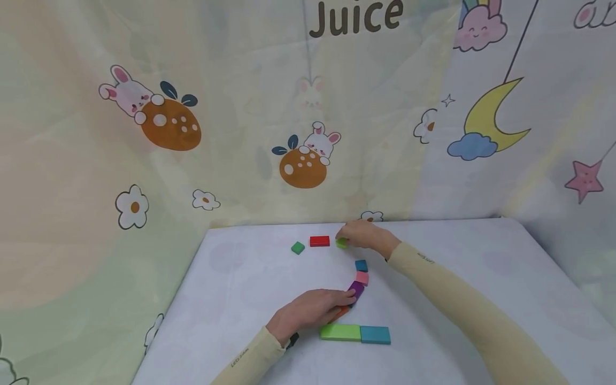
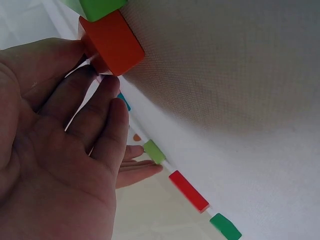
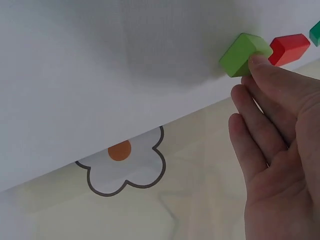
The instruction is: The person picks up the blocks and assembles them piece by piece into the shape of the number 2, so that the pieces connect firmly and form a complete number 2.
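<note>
My left hand (image 1: 310,309) reaches in from the left, its long fingers nearly straight against the purple block (image 1: 357,290). Beneath it lies an orange block (image 2: 114,44), with the thumb at its side. A pink block (image 1: 362,278) and a blue block (image 1: 361,266) continue the curved row. Farther back, my right hand (image 1: 368,236) pinches a light green block (image 3: 245,56) between thumb and fingers, at the table surface. Left of it are a red block (image 1: 320,241) and a green block (image 1: 298,248).
A long light green block (image 1: 340,332) and a teal block (image 1: 375,335) lie end to end at the near side. The white table (image 1: 240,278) ends at the back against a printed cloth (image 1: 240,176).
</note>
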